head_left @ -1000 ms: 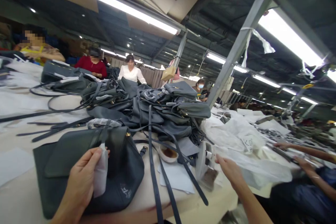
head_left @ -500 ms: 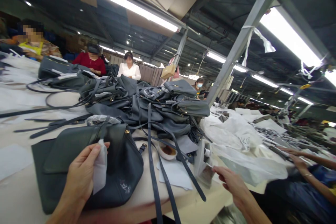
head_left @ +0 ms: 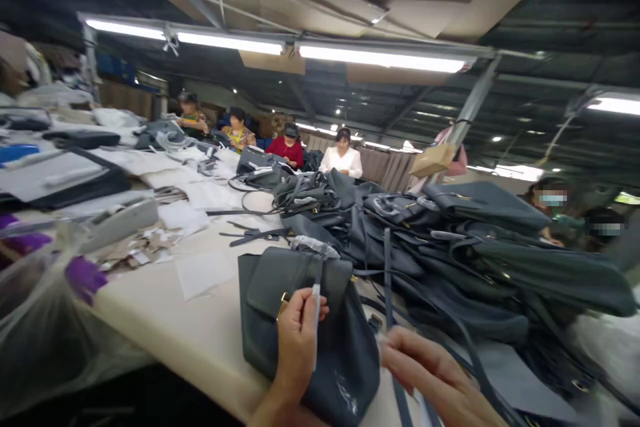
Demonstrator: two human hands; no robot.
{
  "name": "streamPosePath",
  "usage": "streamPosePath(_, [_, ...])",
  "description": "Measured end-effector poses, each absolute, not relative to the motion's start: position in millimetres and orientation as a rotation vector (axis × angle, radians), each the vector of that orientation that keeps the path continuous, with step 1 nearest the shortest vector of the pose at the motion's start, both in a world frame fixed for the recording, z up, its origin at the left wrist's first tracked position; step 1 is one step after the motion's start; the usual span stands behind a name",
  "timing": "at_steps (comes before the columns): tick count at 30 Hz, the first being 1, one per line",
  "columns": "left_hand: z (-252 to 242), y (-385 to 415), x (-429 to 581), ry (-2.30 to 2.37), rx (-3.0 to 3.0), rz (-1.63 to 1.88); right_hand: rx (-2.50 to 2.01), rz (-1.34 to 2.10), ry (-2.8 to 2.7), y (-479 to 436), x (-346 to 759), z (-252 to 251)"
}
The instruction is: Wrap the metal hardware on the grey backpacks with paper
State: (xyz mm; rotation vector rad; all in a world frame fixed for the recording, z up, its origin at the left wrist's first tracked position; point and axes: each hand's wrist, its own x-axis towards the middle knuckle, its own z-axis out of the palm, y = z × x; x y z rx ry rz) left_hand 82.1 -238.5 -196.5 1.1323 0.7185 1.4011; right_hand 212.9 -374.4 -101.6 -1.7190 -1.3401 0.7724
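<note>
A dark grey-green leather handbag (head_left: 300, 280) stands on the table in front of me, its flap and gold clasp facing left. My left hand (head_left: 296, 333) is closed in front of it, pinching a strip of white wrapping paper (head_left: 317, 290) that lies around the bag's narrow strap. Plastic film wraps the bag's top handle (head_left: 315, 245). My right hand (head_left: 425, 367) is just right of the bag, thumb and fingers pinched on a small whitish piece of tape (head_left: 381, 340), partly blurred.
A big heap of similar bags (head_left: 450, 260) with loose straps fills the right and back of the table. On the left lie a white sheet (head_left: 203, 273), paper scraps (head_left: 143, 247) and a clear plastic bag (head_left: 45, 333). Several people (head_left: 341, 157) work beyond the heap.
My right hand has come left from the tape dispenser towards the bag, with a small piece of tape in its fingers. My left hand keeps hold of the paper. The view has swung left.
</note>
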Motion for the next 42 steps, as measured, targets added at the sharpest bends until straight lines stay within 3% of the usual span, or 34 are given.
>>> streamPosePath(3, [-198,-242,80,0.706,1.288,1.45,-1.603,0.825,-1.709,-312,176,-73])
streamPosePath(8, [-201,-241,76,0.716,1.445,1.498,-1.72,0.704,-1.928,-259,180,-85])
streamPosePath(25, [-210,-237,71,0.745,1.533,1.755,-1.89,0.623,-1.873,-247,189,-97])
streamPosePath(33, [-186,-236,67,0.562,0.768,1.199,-1.844,0.847,-1.704,-252,195,-107])
streamPosePath(42, [-188,-232,62,0.576,0.701,1.13,-1.669,0.987,-1.526,-254,194,-131])
